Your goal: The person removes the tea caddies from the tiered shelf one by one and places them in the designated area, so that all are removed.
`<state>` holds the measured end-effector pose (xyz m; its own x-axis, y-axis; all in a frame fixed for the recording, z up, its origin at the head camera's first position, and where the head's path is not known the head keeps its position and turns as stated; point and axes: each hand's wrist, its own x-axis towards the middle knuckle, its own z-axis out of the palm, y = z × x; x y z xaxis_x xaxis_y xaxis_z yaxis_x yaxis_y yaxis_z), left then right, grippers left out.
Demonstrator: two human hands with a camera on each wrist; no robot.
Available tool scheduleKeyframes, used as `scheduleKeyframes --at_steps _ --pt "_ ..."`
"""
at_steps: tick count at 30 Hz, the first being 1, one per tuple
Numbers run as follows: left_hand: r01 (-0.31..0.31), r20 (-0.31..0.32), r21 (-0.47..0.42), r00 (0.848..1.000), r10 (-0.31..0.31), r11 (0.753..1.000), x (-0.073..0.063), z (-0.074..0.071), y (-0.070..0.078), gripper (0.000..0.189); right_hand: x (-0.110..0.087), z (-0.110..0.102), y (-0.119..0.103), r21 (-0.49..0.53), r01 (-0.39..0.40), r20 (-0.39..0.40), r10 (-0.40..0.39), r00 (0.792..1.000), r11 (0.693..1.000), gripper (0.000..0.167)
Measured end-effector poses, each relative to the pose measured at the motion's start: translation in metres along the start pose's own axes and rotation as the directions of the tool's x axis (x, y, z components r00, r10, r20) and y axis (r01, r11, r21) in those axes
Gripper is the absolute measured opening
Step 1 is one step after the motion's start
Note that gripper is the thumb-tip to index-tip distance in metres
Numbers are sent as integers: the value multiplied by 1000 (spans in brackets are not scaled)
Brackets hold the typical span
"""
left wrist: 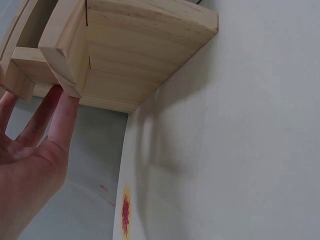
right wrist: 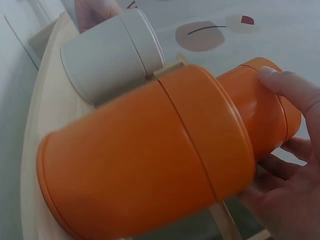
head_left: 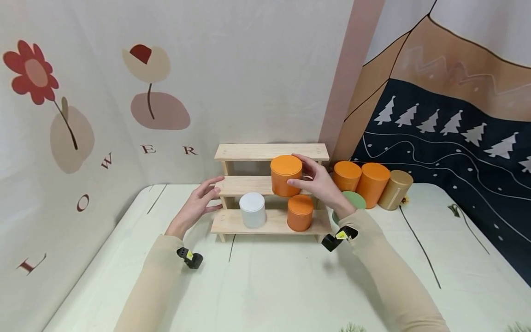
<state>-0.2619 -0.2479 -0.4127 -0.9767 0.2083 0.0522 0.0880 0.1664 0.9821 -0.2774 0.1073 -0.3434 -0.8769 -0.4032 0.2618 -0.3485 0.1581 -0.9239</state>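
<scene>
A three-tier wooden shelf (head_left: 244, 223) stands against the back cloth. My right hand (head_left: 320, 185) holds an orange lidded canister (head_left: 286, 177) from its right side, at the right part of the middle tier. In the right wrist view, the thumb presses on the lid of this canister (right wrist: 255, 110). Below it, a second orange canister (head_left: 300, 213) sits on the bottom tier, with a white canister (head_left: 252, 211) to its left. My left hand (head_left: 196, 210) touches the shelf's left end. Its extended fingers (left wrist: 64, 120) meet the wood from the side in the left wrist view.
Right of the shelf stand two orange canisters (head_left: 347, 175) (head_left: 373, 184) and a gold one (head_left: 395, 190). A green-lidded canister (head_left: 353, 199) is partly hidden behind my right wrist. Printed cloth (head_left: 257, 83) hangs behind the pale table covering (head_left: 265, 281).
</scene>
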Motion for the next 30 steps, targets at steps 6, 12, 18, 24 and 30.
scheduleKeyframes --at_steps 6,12,18,24,30 --pt "9 2 -8 1000 -9 1000 0 1 1 55 -2 -11 -1 38 21 -29 -20 999 999 67" --pt "19 4 -29 1000 -19 999 -1 1 1 54 -6 -18 -1 31 24 -55 -22 998 999 67" --pt "19 4 -29 1000 -19 999 -1 1 1 54 -13 -30 -3 -2 20 -78 -21 997 1000 68" --pt "37 2 -38 999 -37 999 -1 2 2 53 -21 -41 -2 -20 4 -104 -6 995 1000 67" --pt "28 -8 -42 1000 -28 999 -1 3 3 54 -29 -52 -4 -58 -3 -150 -6 989 998 67"
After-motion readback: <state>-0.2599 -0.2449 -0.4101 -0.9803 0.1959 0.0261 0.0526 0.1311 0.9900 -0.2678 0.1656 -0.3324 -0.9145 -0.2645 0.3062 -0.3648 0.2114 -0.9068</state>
